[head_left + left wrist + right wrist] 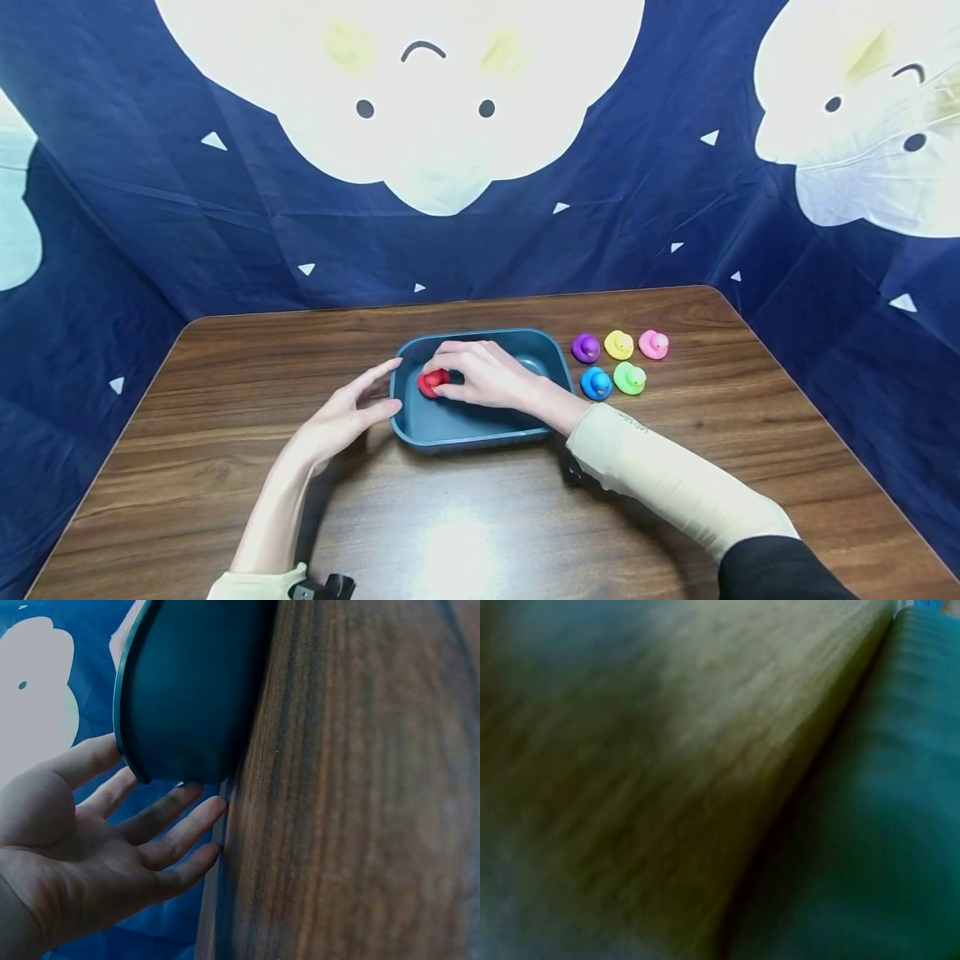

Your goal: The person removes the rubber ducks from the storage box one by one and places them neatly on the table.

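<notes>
A blue-green rectangular bin [442,438] sits mid-table. Inside its left part, the right hand [487,373] pinches a small red rubber duck [432,383] between thumb and fingers; the duck is partly hidden. At the bin's left end is the left hand [337,423], fingers spread and fairly straight, fingertips at the rim. The left wrist view shows that same hand [97,832] with its thumb at the rim and other fingertips by the end wall. Only the blurred side of the bin [870,825] and tabletop appear in the right wrist view, without the hand.
Right of the bin stand several small ducks: purple [586,348], yellow [618,344], pink [653,344], blue [596,383] and green [629,378]. The wooden table [225,400] meets a dark blue cloth backdrop [247,242] with white clouds behind it and at the sides.
</notes>
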A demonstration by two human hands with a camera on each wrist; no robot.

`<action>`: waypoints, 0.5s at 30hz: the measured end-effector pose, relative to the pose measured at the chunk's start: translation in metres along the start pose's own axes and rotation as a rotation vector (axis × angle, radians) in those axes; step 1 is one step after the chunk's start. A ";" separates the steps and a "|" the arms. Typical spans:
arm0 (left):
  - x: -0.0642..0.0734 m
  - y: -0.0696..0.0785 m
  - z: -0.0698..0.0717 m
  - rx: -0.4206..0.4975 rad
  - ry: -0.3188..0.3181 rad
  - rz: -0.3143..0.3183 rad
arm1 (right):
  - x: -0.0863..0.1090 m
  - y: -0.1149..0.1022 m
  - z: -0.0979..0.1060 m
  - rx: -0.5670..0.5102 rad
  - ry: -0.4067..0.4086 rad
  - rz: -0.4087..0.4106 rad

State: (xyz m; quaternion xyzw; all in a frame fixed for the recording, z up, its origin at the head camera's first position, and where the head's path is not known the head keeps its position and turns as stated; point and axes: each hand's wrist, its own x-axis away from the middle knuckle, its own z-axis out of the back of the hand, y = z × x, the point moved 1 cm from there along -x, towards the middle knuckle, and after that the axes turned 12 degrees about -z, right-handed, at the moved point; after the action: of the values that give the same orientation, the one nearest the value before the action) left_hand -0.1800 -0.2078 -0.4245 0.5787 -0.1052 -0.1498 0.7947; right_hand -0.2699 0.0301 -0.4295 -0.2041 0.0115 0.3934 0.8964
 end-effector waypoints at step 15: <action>0.000 0.001 0.000 0.011 -0.008 0.003 | 0.007 0.001 0.009 -0.004 -0.008 0.014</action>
State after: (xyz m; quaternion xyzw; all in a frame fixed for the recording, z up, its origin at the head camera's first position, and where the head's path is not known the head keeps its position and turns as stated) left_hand -0.1798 -0.2075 -0.4238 0.5823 -0.1099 -0.1503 0.7914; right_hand -0.2672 0.0384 -0.4231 -0.2043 0.0083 0.4005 0.8932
